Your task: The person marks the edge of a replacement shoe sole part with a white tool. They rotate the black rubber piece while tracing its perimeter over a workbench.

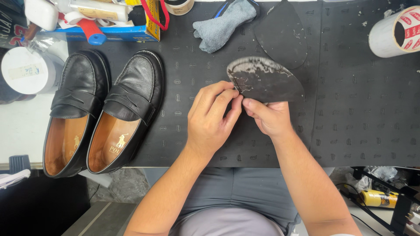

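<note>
Head view: looking straight down on a dark patterned mat covering the work surface.
Left hand: grip pinched on the near-left edge of the rubber half sole, thumb and forefinger closed at the rim.
Right hand: grip clamped on the same edge from below, thumb pressed up beside the left fingertips — both hands meeting at one spot.
Rubber half sole: held just above the mat, tilted toward the camera, its upper face smeared with grey-white residue, possibly dried glue.
Second sole piece: dark, flat on the mat beyond the held one, overlapped by it at the lower edge.
Grey cloth: crumpled, left of that second piece.
Black penny loafers: pair side by side at the mat's left edge, toes away, tan linings showing — well apart from the hands.
Tape roll: far right corner, on its side.
Blue box of supplies: top left, above the shoes.
White tub: left of the shoes.
Risk: with only a thin rim in the pinch, likely slipping of the fingers or tearing of the edge under a hard pull.
Risk: sticky residue, if still tacky, probably transferring to fingertips or to the mat on contact.
</note>
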